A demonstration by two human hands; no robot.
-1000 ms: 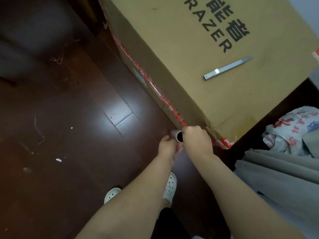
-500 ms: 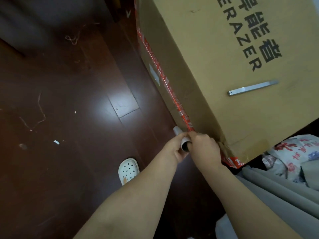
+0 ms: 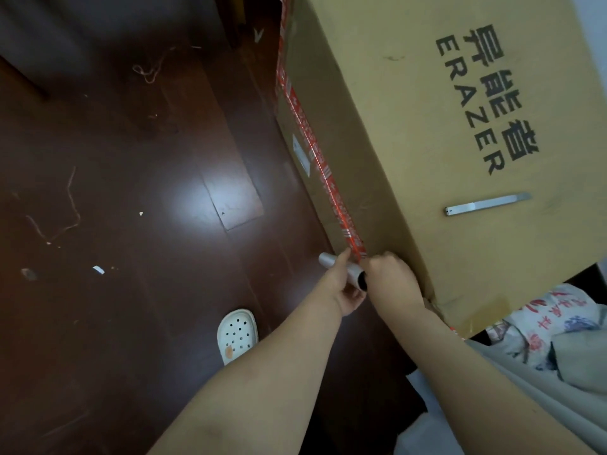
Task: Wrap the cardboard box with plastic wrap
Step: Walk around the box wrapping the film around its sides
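A large brown cardboard box with black print and a red tape strip along its side fills the upper right. A grey plastic wrap roll lies against the box's lower side near the front corner. My left hand grips the roll from below, thumb pointing up along it. My right hand grips the roll's near end, knuckles against the box. Whether film is stretched over the box side cannot be told.
A metal utility knife lies on the box top. The dark wooden floor holds scraps and threads. My white clog stands below the hands. Grey cloth and a printed bag lie at the right.
Both hands have carried the roll along the box's side, away from the front corner. The view has swung so the box sits further right and the clog shifted.
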